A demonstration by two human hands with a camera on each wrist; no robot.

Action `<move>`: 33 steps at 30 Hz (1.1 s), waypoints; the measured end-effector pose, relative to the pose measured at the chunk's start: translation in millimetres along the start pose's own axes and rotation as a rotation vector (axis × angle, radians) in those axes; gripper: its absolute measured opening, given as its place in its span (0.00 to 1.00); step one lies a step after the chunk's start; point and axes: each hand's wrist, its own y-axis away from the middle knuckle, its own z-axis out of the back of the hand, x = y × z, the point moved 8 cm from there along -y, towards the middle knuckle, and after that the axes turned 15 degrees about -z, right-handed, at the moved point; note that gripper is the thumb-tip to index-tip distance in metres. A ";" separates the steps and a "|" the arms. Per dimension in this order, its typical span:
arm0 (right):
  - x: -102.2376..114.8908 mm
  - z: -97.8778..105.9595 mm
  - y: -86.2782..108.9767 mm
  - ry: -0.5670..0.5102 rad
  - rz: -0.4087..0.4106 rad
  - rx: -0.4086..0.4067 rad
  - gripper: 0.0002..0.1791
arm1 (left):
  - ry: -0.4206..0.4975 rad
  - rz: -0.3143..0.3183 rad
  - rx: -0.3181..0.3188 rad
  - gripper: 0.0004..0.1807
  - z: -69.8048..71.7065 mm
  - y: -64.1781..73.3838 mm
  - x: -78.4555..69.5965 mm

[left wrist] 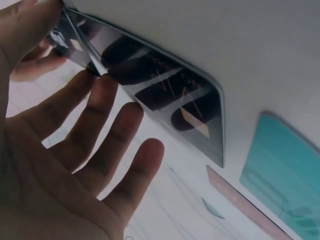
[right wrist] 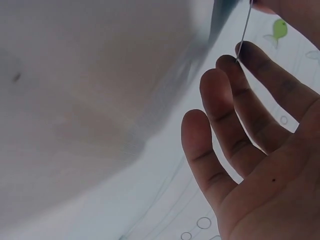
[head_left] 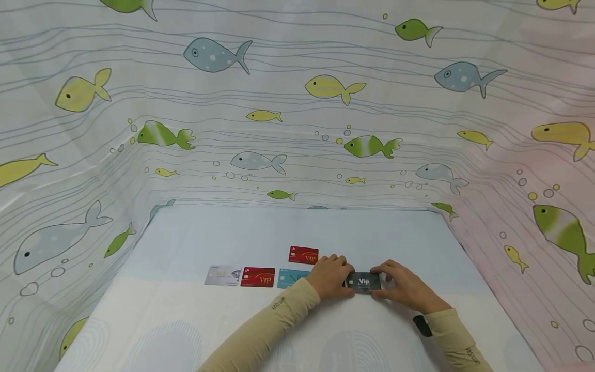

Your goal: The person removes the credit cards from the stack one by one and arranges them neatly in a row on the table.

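Observation:
Both hands hold a dark grey "Vip" card (head_left: 364, 283) just above or at the table, at the right end of a row of cards. My left hand (head_left: 331, 276) pinches its left side between thumb and fingertips, and my right hand (head_left: 404, 288) pinches its right side. In the left wrist view the held card (left wrist: 75, 44) tilts beside another dark card (left wrist: 200, 107) lying flat beneath the left hand, hidden in the head view. The right wrist view shows only the held card's thin edge (right wrist: 244, 32) at the right fingertips.
To the left lie a silver card (head_left: 222, 275), a red VIP card (head_left: 257, 277) and a blue card (head_left: 292, 278), partly covered by the left hand. Another red card (head_left: 303, 254) lies behind this row. Fish-patterned cloth (head_left: 297, 170) walls the pale table (head_left: 223, 232).

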 end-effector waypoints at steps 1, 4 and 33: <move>-0.2 -0.4 0.1 0.001 0.000 0.001 0.30 | 0.000 0.001 0.003 0.27 -0.4 -0.2 0.1; -1.4 -1.8 -0.4 0.001 -0.007 0.006 0.30 | -0.003 0.003 0.009 0.26 -1.4 -0.5 0.4; -0.8 -6.2 -1.5 0.036 -0.009 0.034 0.31 | 0.016 0.003 0.009 0.25 -5.6 -2.1 1.5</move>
